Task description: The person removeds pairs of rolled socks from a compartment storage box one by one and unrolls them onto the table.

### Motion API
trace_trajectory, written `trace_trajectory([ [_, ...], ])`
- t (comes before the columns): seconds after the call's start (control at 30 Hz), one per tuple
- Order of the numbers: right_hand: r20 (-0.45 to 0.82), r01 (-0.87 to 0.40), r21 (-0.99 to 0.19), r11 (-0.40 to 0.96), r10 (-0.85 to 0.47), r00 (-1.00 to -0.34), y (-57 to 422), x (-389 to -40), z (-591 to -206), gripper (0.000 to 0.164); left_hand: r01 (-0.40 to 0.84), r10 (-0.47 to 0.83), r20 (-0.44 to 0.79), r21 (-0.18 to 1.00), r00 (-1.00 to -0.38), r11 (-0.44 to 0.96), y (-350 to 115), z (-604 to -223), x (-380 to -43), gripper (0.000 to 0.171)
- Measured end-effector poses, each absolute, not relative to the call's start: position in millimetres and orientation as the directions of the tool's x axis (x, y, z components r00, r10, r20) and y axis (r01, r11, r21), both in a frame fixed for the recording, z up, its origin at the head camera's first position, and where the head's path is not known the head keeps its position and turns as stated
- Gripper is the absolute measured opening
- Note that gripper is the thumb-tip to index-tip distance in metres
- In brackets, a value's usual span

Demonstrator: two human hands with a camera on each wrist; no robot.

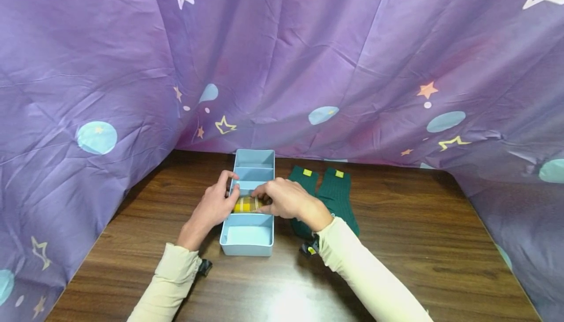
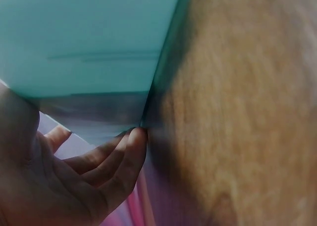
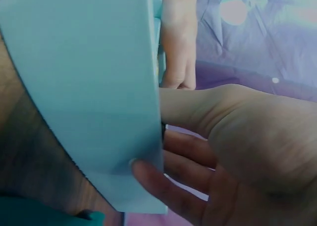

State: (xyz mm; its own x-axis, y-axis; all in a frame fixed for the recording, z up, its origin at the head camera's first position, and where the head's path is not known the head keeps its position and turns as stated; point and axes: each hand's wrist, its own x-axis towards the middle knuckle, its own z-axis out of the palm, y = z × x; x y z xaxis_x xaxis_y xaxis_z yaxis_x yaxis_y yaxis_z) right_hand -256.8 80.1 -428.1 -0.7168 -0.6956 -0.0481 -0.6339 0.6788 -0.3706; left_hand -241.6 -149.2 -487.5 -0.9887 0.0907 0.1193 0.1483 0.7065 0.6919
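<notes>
A long light-blue divided box [image 1: 247,250] stands on the table, its compartments in a row. In a compartment near its middle lies a yellow-and-olive plaid folded cloth [image 1: 242,205], partly covered by fingers. My right hand [image 1: 288,198] reaches over the right wall, thumb and forefinger pinching the cloth; in the right wrist view its other fingers [image 3: 171,189] lie along the outer wall. My left hand [image 1: 214,205] holds the left side of the box, thumb at the rim. Its fingers [image 2: 131,154] touch the outside of the box in the left wrist view.
Two dark green socks [image 1: 337,195] with yellow labels lie right of the box, partly behind my right hand. The brown wooden table [image 1: 410,234] extends to both sides. Purple patterned cloth [image 1: 282,67] hangs behind the table and at its sides.
</notes>
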Motion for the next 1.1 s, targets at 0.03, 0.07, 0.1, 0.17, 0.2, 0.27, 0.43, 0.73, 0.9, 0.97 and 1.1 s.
trace_trajectory([
  [0.03, -0.065, -0.630, -0.370, 0.682, -0.696, -0.715, 79, -257, -427, 0.037, 0.146, 0.089, 0.118, 0.694, -0.989, 0.705, -149, -487, -242, 0.032],
  [0.07, -0.082, -0.626, -0.364, 0.689, -0.694, -0.716, 79, -258, -425, 0.038, 0.144, 0.089, 0.115, 0.696, -0.989, 0.704, -149, -487, -242, 0.032],
  [0.1, -0.100, -0.621, -0.359, 0.697, -0.690, -0.717, 78, -258, -424, 0.039, 0.141, 0.087, 0.112, 0.697, -0.990, 0.703, -149, -487, -242, 0.032],
  [0.17, -0.129, -0.612, -0.343, 0.713, -0.681, -0.721, 76, -259, -422, 0.043, 0.135, 0.083, 0.108, 0.698, -0.991, 0.704, -149, -487, -242, 0.031],
  [0.2, -0.139, -0.609, -0.334, 0.720, -0.677, -0.723, 75, -260, -421, 0.044, 0.134, 0.081, 0.108, 0.697, -0.991, 0.705, -149, -487, -242, 0.030],
  [0.27, -0.152, -0.608, -0.313, 0.730, -0.670, -0.727, 73, -261, -420, 0.046, 0.131, 0.079, 0.106, 0.698, -0.991, 0.704, -149, -487, -242, 0.030],
  [0.43, -0.153, -0.624, -0.269, 0.734, -0.672, -0.724, 70, -262, -418, 0.047, 0.128, 0.083, 0.098, 0.699, -0.992, 0.704, -149, -486, -242, 0.029],
  [0.73, -0.103, -0.663, -0.199, 0.722, -0.688, -0.718, 71, -262, -421, 0.038, 0.125, 0.088, 0.088, 0.697, -0.992, 0.706, -150, -486, -242, 0.030],
  [0.9, -0.075, -0.678, -0.179, 0.713, -0.697, -0.714, 72, -262, -425, 0.031, 0.134, 0.093, 0.097, 0.692, -0.991, 0.709, -151, -487, -242, 0.030],
  [0.97, -0.068, -0.681, -0.178, 0.710, -0.699, -0.711, 73, -262, -427, 0.032, 0.136, 0.093, 0.099, 0.689, -0.991, 0.712, -151, -487, -242, 0.030],
  [1.1, -0.052, -0.690, -0.183, 0.700, -0.708, -0.705, 75, -260, -430, 0.036, 0.136, 0.094, 0.099, 0.692, -0.991, 0.709, -150, -488, -242, 0.029],
])
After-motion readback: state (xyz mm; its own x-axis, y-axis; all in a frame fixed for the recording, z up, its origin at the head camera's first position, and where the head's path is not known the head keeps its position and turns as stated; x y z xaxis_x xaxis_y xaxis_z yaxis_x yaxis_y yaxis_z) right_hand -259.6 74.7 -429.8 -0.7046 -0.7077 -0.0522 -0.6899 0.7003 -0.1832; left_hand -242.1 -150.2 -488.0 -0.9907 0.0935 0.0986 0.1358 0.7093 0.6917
